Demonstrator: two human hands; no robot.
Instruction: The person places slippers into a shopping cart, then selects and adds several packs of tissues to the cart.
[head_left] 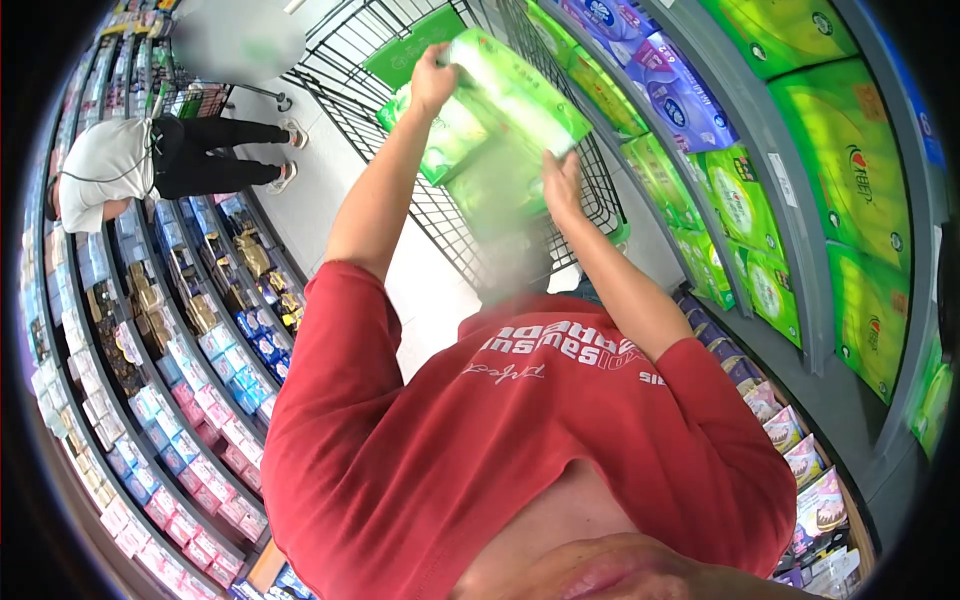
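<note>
Green pack held over the cart. Your left hand is clamped on its far end, your right hand on its near end. Second pack beneath. Stocked shelves right; a person left.

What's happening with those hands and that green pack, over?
Left hand, right hand: both on green pack. Pack: held over shopping cart. Obstruction: none evident; blur hides part.
</note>
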